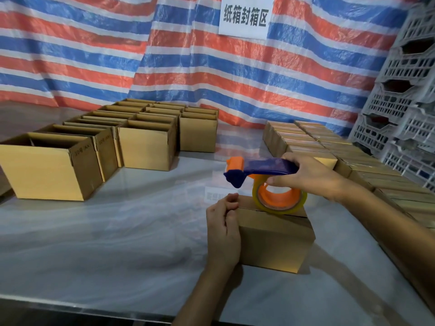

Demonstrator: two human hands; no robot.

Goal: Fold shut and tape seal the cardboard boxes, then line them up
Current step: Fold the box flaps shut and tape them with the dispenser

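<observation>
One cardboard box (275,241), lower centre, looks light yet stiff; left hand (223,229) grips its left edge, right hand (306,175) clasps the tape dispenser (263,168) above.

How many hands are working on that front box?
2. The left hand holds the box at its left end. The right hand grips the tape dispenser just above the box's top. No other hand shows.
</observation>
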